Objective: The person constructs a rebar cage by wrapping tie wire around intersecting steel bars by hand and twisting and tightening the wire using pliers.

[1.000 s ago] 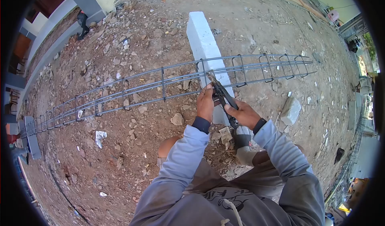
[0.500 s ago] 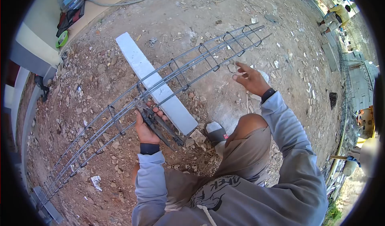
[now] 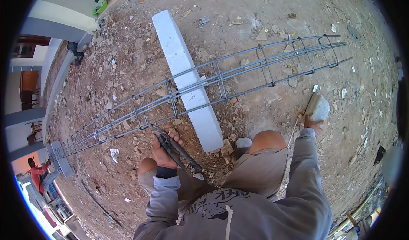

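Below the rebar cage, my left hand (image 3: 162,155) is closed around a pair of pincers (image 3: 178,150) with dark handles; their jaws point up toward the cage. Off to the right, my right hand (image 3: 314,126) grips the near end of a rough chunk of concrete (image 3: 318,107) on the ground; some of its fingers are hidden. The long rebar cage (image 3: 221,79), with stirrups along it, runs diagonally across the view. It rests on a pale rectangular block (image 3: 201,123) near the middle, and its far left end lies over another grey block (image 3: 64,166).
Dirt ground (image 3: 255,112) is strewn with stone and rubble bits. A person in red (image 3: 39,174) is at the cage's far left end. A green bowl (image 3: 100,5) sits by the building at upper left. Tangled wire (image 3: 203,22) lies beyond the cage.
My right hand has moved from beside the cage down and right onto the concrete chunk. The view has turned, bringing the person in red into sight. My left hand still holds the pincers.
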Demonstrator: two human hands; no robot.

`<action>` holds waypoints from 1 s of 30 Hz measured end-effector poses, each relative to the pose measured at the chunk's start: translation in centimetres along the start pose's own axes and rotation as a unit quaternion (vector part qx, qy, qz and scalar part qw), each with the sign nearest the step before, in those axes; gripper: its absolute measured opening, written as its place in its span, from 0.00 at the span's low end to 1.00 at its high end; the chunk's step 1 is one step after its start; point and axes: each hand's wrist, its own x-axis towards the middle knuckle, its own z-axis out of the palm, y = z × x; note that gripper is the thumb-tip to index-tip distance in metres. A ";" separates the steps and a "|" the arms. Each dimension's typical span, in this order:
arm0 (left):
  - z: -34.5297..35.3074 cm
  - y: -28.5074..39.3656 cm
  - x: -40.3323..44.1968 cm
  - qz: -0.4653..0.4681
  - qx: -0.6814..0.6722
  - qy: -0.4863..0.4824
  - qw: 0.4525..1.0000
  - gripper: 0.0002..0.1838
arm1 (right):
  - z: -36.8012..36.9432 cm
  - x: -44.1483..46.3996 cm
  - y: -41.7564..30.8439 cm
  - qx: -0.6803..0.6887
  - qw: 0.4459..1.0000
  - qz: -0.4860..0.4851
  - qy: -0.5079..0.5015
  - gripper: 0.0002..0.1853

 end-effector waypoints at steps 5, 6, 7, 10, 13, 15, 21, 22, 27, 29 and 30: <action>3.2 0.0 -2.3 -0.029 -0.051 0.034 0.998 0.30 | -2.8 3.2 1.7 -0.029 0.997 -0.070 -0.002 0.57; 4.8 0.5 -3.4 -0.041 -0.014 0.086 0.995 0.31 | -5.3 2.7 1.7 -0.066 0.993 -0.087 -0.043 0.57; 7.1 0.9 -4.9 -0.044 -0.043 0.115 0.992 0.29 | -8.3 2.0 1.0 -0.098 0.986 -0.104 -0.081 0.56; 9.1 2.4 -8.8 -0.057 -0.071 0.079 0.993 0.33 | -14.4 0.7 0.9 -0.164 0.957 -0.179 -0.157 0.58; 12.6 5.6 -13.7 -0.061 -0.054 0.136 0.987 0.33 | -21.1 -3.6 0.8 -0.263 0.916 -0.233 -0.195 0.60; 15.4 8.4 -16.4 -0.051 -0.034 0.162 0.985 0.34 | -27.0 -8.3 0.6 -0.250 0.913 -0.241 -0.213 0.57; 22.5 18.0 -23.2 0.088 -0.032 0.165 0.982 0.30 | -39.3 -14.0 -1.8 -0.268 0.863 -0.344 -0.256 0.54; 23.4 19.6 -24.1 0.118 -0.045 0.149 0.981 0.29 | -41.2 -15.3 -2.7 -0.280 0.855 -0.361 -0.245 0.54; 25.2 27.6 -28.2 0.208 -0.055 0.167 0.962 0.32 | -46.3 -20.2 -6.9 -0.303 0.820 -0.437 -0.211 0.55; 24.3 30.7 -29.8 0.253 -0.061 0.168 0.951 0.33 | -48.0 -24.2 -9.3 -0.325 0.808 -0.452 -0.194 0.55; 23.7 32.1 -30.5 0.282 -0.027 0.208 0.936 0.34 | -49.0 -26.6 -10.0 -0.323 0.809 -0.460 -0.171 0.54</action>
